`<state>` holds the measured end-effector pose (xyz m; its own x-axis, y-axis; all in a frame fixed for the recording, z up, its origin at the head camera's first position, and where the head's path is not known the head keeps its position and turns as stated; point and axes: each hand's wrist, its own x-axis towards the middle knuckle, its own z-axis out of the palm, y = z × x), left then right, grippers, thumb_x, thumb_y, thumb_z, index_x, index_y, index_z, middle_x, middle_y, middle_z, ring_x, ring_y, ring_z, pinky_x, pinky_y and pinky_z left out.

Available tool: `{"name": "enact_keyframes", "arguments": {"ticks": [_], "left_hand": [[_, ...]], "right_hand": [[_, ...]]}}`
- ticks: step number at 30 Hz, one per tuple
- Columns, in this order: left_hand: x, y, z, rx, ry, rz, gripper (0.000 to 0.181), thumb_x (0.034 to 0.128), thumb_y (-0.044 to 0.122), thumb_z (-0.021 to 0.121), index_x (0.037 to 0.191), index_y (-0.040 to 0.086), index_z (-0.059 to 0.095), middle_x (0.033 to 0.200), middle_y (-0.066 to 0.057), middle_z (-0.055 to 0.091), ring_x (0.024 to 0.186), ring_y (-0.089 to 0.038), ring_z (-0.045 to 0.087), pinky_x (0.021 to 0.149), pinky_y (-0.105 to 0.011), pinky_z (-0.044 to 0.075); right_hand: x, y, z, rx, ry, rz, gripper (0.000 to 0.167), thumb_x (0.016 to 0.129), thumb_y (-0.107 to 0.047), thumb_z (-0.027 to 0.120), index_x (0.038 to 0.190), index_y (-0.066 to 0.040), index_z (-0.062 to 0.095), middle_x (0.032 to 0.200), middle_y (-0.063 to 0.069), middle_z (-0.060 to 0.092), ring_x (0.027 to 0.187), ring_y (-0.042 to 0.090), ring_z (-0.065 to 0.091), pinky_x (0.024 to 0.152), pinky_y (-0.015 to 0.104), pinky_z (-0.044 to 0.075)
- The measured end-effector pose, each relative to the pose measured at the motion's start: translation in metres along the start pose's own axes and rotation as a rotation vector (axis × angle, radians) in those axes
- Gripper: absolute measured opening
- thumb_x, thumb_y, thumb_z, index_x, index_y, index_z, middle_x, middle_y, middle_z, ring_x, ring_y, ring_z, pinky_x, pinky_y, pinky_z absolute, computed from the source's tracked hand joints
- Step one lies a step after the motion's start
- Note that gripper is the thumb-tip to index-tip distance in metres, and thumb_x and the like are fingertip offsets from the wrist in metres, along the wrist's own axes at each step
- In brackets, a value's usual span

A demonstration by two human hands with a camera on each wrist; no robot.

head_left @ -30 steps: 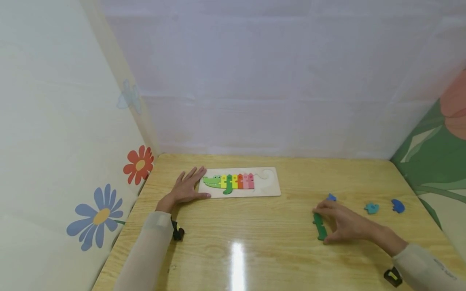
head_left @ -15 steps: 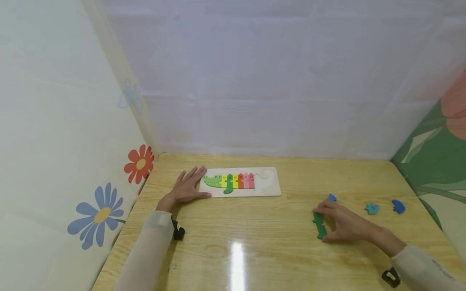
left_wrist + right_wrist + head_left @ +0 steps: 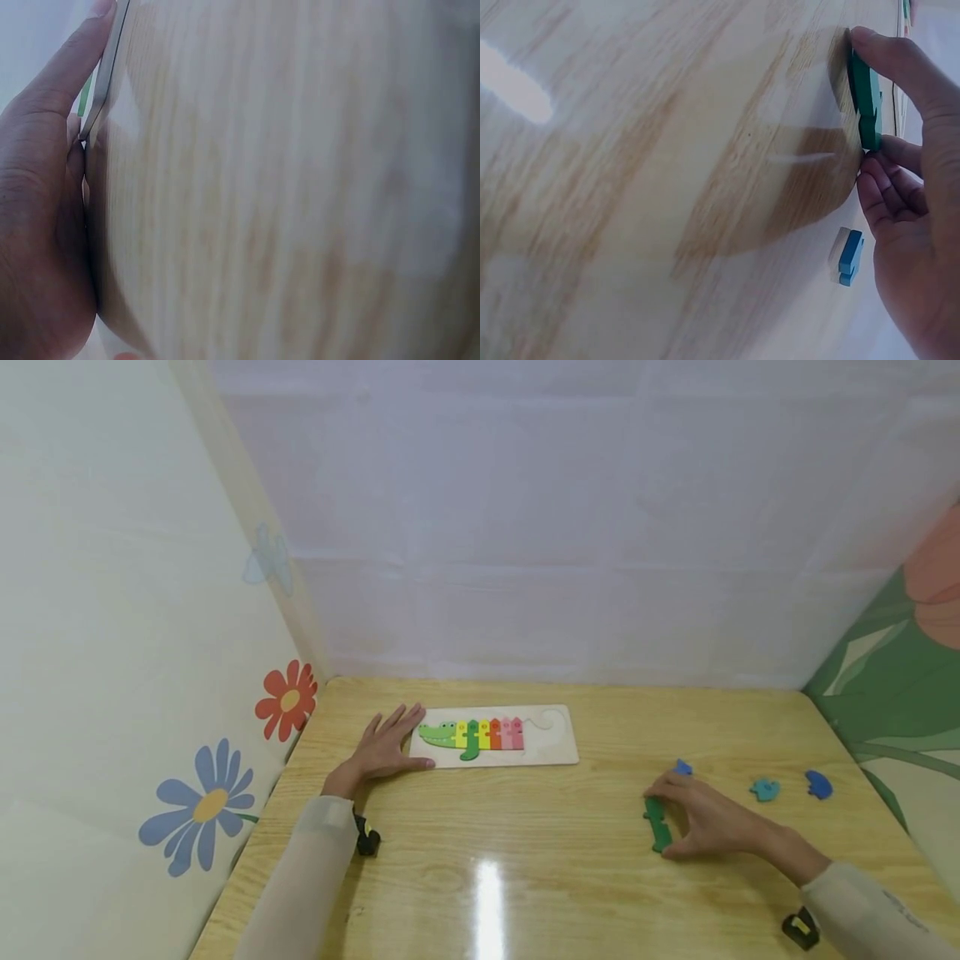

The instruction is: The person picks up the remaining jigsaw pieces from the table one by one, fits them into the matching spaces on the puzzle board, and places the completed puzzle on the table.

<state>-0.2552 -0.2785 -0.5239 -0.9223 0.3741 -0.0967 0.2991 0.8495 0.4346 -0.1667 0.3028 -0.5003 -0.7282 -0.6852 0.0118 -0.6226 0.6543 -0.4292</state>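
At the left end of a pale puzzle board, the left hand rests with its fingers spread, thumb along the front edge. On the board lies a crocodile with green, yellow, red and pink pieces; a pale recess shows at its right end. The right hand pinches a dark green piece by its two ends, thumb at the near end. The right wrist view shows this green piece low at the table, between thumb and fingers of the right hand.
Just behind the right hand lies a small blue piece, partly hidden. Farther right are a light blue piece and a dark blue piece. Printed cloth walls stand left and right of the wooden table, with a plain one behind.
The near end of the green piece has shifted very slightly away from the front, with the right thumb on it. The left hand and the board have kept their places.
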Motion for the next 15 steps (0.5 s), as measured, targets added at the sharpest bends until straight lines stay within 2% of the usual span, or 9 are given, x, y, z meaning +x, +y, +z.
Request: {"name": "enact_keyframes", "arguments": {"ticks": [8, 15], "left_hand": [[0.0003, -0.0011, -0.0003, -0.002, 0.001, 0.0, 0.113, 0.0882, 0.063, 0.077, 0.171, 0.012, 0.019, 0.178, -0.009, 0.015, 0.164, -0.037, 0.007, 0.127, -0.065, -0.003], [-0.0004, 0.0006, -0.0013, -0.007, -0.007, -0.002, 0.114, 0.0881, 0.063, 0.077, 0.171, 0.012, 0.019, 0.178, -0.01, 0.015, 0.164, -0.037, 0.007, 0.127, -0.065, -0.003]], "right_hand": [[0.0025, 0.0011, 0.0011, 0.037, 0.023, 0.008, 0.076, 0.074, -0.055, 0.094, 0.13, -0.01, 0.069, 0.121, -0.005, 0.062, 0.11, 0.016, 0.062, 0.094, 0.043, 0.058], [0.0045, 0.0014, 0.0017, 0.013, 0.049, 0.017, 0.078, 0.073, -0.056, 0.095, 0.13, -0.01, 0.068, 0.122, -0.005, 0.062, 0.11, 0.018, 0.063, 0.096, 0.046, 0.058]]}}
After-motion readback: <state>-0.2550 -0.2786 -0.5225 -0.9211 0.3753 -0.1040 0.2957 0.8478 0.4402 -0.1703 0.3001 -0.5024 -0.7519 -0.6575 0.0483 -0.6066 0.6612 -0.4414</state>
